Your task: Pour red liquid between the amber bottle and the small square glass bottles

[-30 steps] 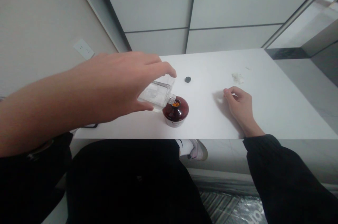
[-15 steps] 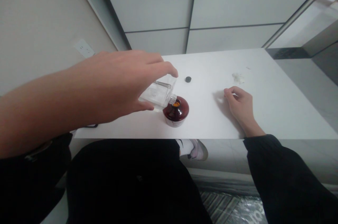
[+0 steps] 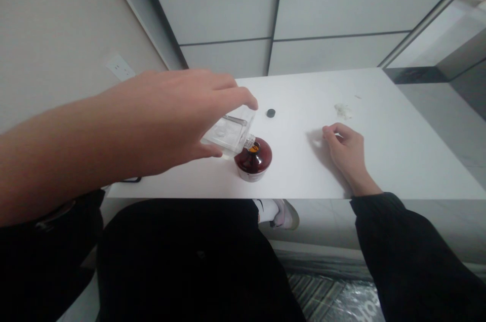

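My left hand (image 3: 182, 112) is closed around a clear bottle (image 3: 228, 134) with transparent liquid in it. The bottle is tipped to the right, its neck at the open mouth of a reddish-brown bottle (image 3: 254, 160) with a pale label. That brown bottle stands upright on the white table (image 3: 296, 170), near its front edge. Farther back lies a small black cap (image 3: 271, 113). On the table to the right rests my right hand (image 3: 345, 150), fingers curled in and thumb against the index finger. What it holds, if anything, is hidden.
Whitish residue (image 3: 342, 111) marks the table beyond my right hand. A dark-edged flat object (image 3: 132, 179) shows partly under my left forearm. Panelled cabinet doors (image 3: 228, 8) rise behind the table, and a wall socket (image 3: 120, 67) is at the left.
Almost nothing differs. The liquid line inside the clear bottle has shifted slightly; both hands and the brown bottle keep their places.
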{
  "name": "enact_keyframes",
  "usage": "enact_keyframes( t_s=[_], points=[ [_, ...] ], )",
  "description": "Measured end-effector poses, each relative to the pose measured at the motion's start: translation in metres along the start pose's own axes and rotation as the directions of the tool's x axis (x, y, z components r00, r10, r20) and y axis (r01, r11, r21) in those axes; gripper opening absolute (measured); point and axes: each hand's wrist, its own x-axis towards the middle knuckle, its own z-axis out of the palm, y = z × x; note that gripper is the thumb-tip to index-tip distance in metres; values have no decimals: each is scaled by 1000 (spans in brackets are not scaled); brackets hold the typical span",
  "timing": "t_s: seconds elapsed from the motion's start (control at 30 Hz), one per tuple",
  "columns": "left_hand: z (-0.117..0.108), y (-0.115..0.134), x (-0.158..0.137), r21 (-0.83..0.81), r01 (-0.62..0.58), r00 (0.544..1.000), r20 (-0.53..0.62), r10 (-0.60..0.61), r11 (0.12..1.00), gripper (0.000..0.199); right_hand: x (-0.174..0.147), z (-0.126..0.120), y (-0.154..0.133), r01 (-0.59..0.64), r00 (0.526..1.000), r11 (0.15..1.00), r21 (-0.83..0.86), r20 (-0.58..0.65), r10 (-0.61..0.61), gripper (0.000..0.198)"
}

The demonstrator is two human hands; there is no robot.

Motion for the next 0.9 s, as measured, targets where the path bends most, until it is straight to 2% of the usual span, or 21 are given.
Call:
enact_keyframes(
  t_s=[0.23,0.57,0.8,0.9],
  points=[
    [-2,1,-1,-59,20,1000,13,-19,998,68,1,0,-2,1,1000,1000,6,-1,-1,40],
    [-2,3,0,-58,16,1000,15,-15,998,69,0,1,-2,12,1000,1000,1,-19,-12,38],
    [-2,4,1,56,5,1000,6,-5,998,66,0,0,-2,8,1000,1000,-4,-10,-8,37],
    [-2,3,1,50,-15,1000,-7,16,999,66,0,1,-2,4,1000,1000,-2,-11,-4,36]
  ],
)
